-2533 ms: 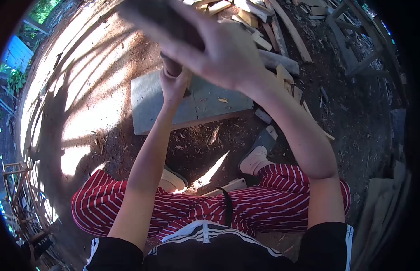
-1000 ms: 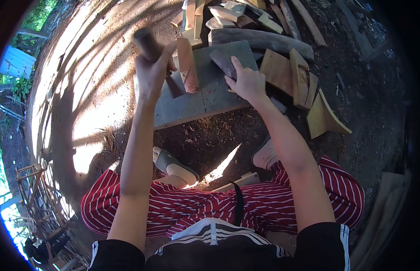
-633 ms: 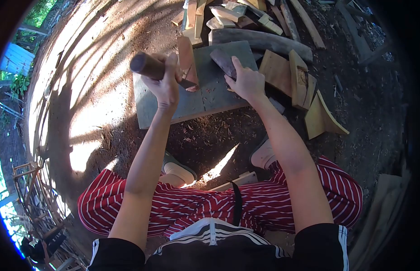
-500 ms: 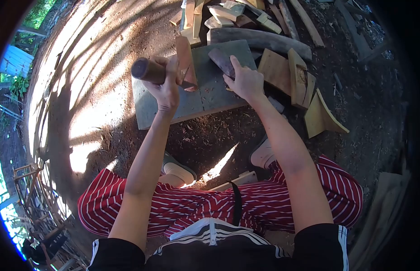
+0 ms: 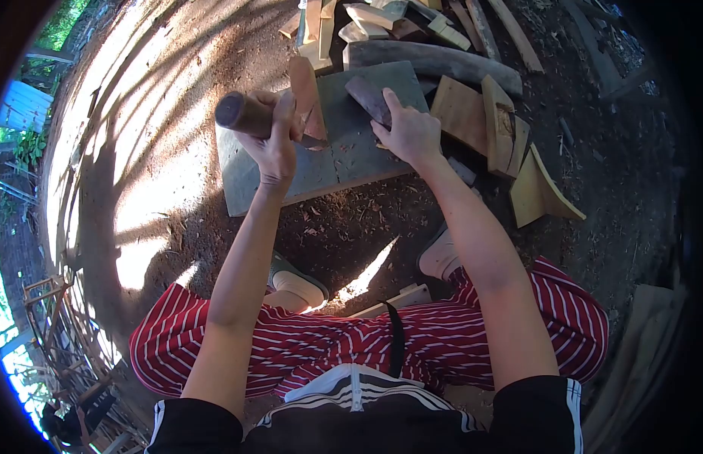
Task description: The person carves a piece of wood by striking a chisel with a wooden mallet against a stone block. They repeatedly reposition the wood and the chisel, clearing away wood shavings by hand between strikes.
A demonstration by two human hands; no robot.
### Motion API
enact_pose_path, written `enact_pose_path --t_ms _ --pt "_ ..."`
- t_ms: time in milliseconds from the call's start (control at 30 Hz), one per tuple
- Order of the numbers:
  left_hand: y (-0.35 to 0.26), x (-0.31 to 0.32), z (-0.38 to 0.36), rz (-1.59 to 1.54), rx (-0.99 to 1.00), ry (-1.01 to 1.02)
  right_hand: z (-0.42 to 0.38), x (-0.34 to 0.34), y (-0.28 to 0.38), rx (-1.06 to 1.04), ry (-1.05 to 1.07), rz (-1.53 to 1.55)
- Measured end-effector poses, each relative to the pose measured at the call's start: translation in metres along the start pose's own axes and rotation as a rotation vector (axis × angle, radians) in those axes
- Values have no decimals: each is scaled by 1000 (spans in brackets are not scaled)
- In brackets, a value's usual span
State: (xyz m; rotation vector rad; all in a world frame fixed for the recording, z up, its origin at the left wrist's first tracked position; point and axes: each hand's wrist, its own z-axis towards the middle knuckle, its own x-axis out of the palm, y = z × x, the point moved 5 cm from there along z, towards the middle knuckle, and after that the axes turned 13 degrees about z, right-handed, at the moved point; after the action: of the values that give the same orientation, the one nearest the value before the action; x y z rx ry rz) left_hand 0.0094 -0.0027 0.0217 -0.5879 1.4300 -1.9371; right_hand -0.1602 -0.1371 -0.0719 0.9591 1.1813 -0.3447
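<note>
My left hand (image 5: 273,144) is wrapped round a thick, dark brown wooden tool handle (image 5: 249,115), its round butt end pointing left. Whatever sits at the handle's other end is mostly hidden by my fingers. Just right of that hand, a reddish wood piece (image 5: 307,94) with a cut lower end rests on a grey board (image 5: 279,186). My right hand (image 5: 412,135) grips a dark, worn wooden block (image 5: 367,100) above the board's right part, index finger stretched along its side. Small chips lie on the board between my hands.
A curved dark timber (image 5: 434,64) lies behind the board, with several wood offcuts (image 5: 372,21) beyond. To the right are a brown block (image 5: 460,113), a notched wood piece (image 5: 502,135) and a curved yellowish piece (image 5: 538,189). Shavings cover the ground by my feet.
My left hand and the tool handle have shifted slightly left and up. The board and wood piece appear slightly higher and further left in view. Both hands keep their grips.
</note>
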Motion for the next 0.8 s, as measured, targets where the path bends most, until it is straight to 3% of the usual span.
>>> enact_pose_path --t_ms 800 --pt "5 -6 7 -5 10 48 0 2 -1 -17 -33 20"
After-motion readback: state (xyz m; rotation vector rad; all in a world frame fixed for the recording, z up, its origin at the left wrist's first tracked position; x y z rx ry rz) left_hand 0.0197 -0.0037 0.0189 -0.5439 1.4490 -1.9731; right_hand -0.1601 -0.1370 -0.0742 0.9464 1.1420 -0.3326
